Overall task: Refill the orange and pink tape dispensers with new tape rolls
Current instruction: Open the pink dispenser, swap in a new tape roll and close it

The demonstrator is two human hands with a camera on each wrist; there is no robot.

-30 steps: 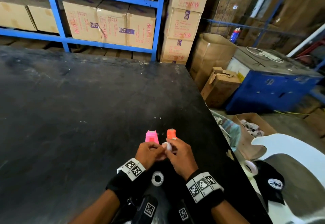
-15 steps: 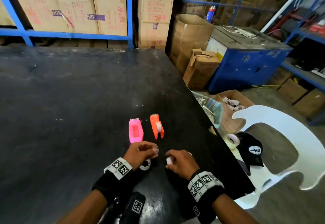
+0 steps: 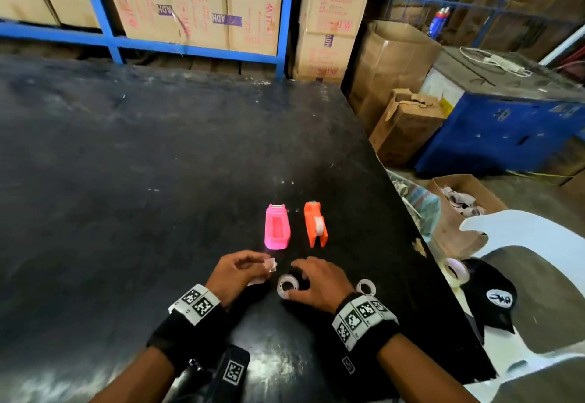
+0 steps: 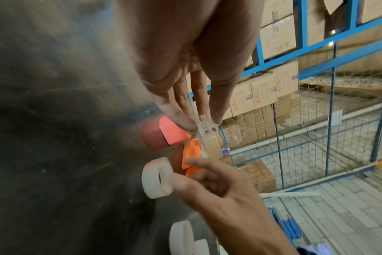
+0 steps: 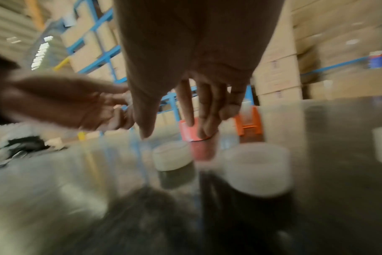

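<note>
your left hand (image 3: 235,272) pinched the clear spool (image 4: 206,125); your right hand (image 3: 318,282), fingers loose, reached the tape roll (image 3: 287,285) near the empty pink dispenser (image 3: 277,227). orange dispenser (image 3: 315,224) looked loaded. next, i judged: seat roll on spool.

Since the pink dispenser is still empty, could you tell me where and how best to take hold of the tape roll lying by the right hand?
The tape roll lies flat on the table, hole up. Come from above and pinch its outer rim; the right hand already hovers there, fingers spread.
</note>
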